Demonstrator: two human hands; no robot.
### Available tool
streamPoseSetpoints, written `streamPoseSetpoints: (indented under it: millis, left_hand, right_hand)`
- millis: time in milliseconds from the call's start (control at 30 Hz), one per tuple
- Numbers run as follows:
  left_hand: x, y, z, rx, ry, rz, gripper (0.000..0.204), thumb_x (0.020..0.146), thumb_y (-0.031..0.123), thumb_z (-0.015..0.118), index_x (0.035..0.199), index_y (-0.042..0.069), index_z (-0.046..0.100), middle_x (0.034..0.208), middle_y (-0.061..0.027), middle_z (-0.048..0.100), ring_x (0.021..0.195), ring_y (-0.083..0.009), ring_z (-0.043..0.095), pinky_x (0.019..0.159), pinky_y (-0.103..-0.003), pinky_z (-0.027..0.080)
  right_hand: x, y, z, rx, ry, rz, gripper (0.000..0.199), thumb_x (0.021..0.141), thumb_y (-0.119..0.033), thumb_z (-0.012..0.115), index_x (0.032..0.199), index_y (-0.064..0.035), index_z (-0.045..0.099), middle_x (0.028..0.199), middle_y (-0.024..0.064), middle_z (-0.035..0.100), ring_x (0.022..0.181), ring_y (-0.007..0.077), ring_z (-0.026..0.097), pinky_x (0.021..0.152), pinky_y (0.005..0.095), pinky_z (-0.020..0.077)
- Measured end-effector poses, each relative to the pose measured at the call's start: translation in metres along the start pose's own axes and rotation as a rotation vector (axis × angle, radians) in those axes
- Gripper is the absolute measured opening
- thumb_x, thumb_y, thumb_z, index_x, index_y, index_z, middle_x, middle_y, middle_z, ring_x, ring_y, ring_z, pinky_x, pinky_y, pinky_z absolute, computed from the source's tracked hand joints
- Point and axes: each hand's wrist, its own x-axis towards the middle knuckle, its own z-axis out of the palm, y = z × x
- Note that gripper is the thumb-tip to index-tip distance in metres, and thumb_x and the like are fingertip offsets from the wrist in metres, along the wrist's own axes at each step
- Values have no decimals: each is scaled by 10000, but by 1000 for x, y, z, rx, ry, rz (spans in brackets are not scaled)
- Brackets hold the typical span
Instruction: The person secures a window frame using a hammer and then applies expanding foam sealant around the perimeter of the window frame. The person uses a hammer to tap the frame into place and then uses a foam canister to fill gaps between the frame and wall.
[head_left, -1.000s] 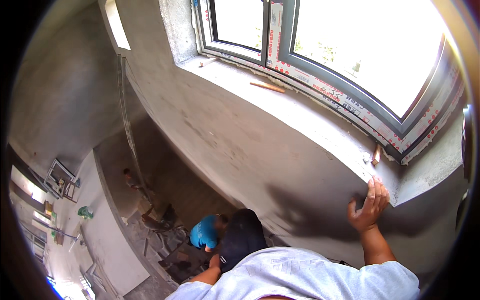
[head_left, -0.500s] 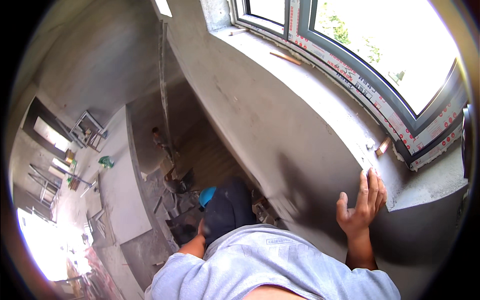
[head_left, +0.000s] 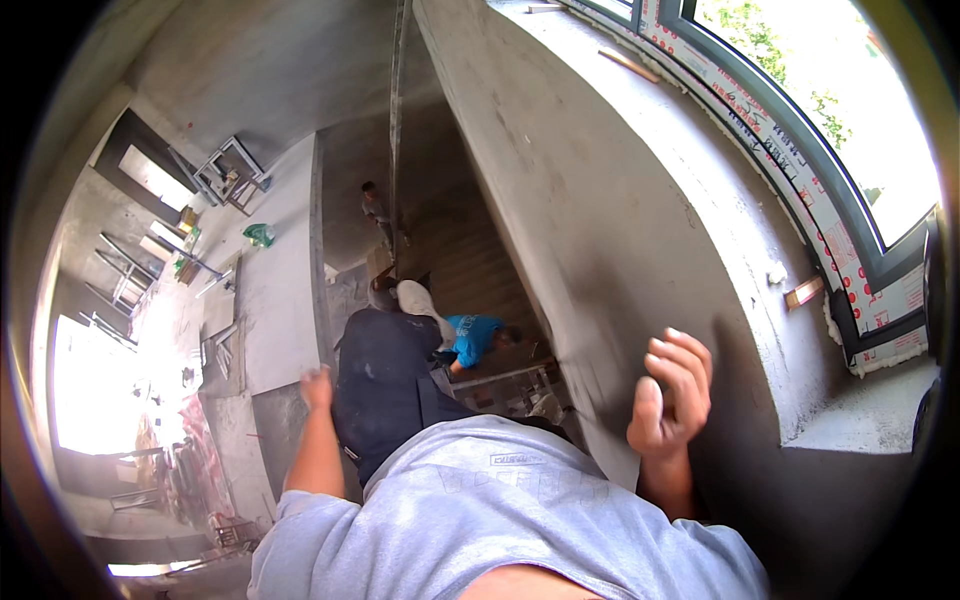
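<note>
My right hand is raised in front of the grey plastered wall, below the window sill. Its fingers are loosely bent and apart, with nothing in them, and it does not touch the sill. Out to the left of my dark trousers is my left hand. It looks small and blurred, so its finger shape is unclear. A small wooden wedge sits on the sill by the corner of the dark window frame, and a thin wood strip lies farther along.
Down past my legs, a person in a blue shirt bends over, and another person stands beyond. To the left lie a pale floor slab, a green bag and metal frames. A tall post rises ahead.
My right hand has come off the sill edge and its fingers have curled. My left hand has moved out from beside my leg. The view has shifted, and the blue-shirted person shows more.
</note>
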Motion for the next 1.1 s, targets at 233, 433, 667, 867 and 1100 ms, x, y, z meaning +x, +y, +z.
streamPoseSetpoints:
  millis: [233,433,667,867,1100]
  left_hand:
    - [-71,225,-80,-240,136,310,400,972,249,769,1250,-19,665,1166,-211,768,1075,-301,744,966,-406,575]
    - [-150,263,15,211,-559,531,636,869,424,832,1315,-6,691,1306,-270,720,1252,-427,683,1074,-488,543]
    - [-187,201,82,533,-782,559,880,871,487,830,1551,19,523,1576,-298,528,1471,-436,516,1220,-481,445]
    - [-204,186,84,649,-856,699,822,905,501,779,1529,14,556,1599,-266,515,1461,-447,515,1218,-488,442]
    - [-155,148,87,473,-802,728,867,861,468,814,1558,42,525,1574,-256,534,1433,-433,544,1200,-480,465]
  right_hand:
    - [-38,59,25,43,-41,172,152,922,-62,656,1026,28,720,1134,195,737,1151,406,673,1040,522,518]
    - [-51,74,25,27,-2,96,170,940,-46,655,1091,23,691,1210,213,725,1265,476,648,1109,593,494]
    - [-49,73,30,-90,-21,48,152,936,-84,659,1038,24,691,1251,226,709,1329,504,599,1141,614,457]
    - [-41,44,32,-71,-56,113,237,922,-194,675,1013,24,701,1229,234,716,1305,493,610,1103,585,480]
    - [10,-5,11,-174,30,-152,289,898,-225,675,1032,26,728,1169,233,746,1262,460,651,1081,533,519]
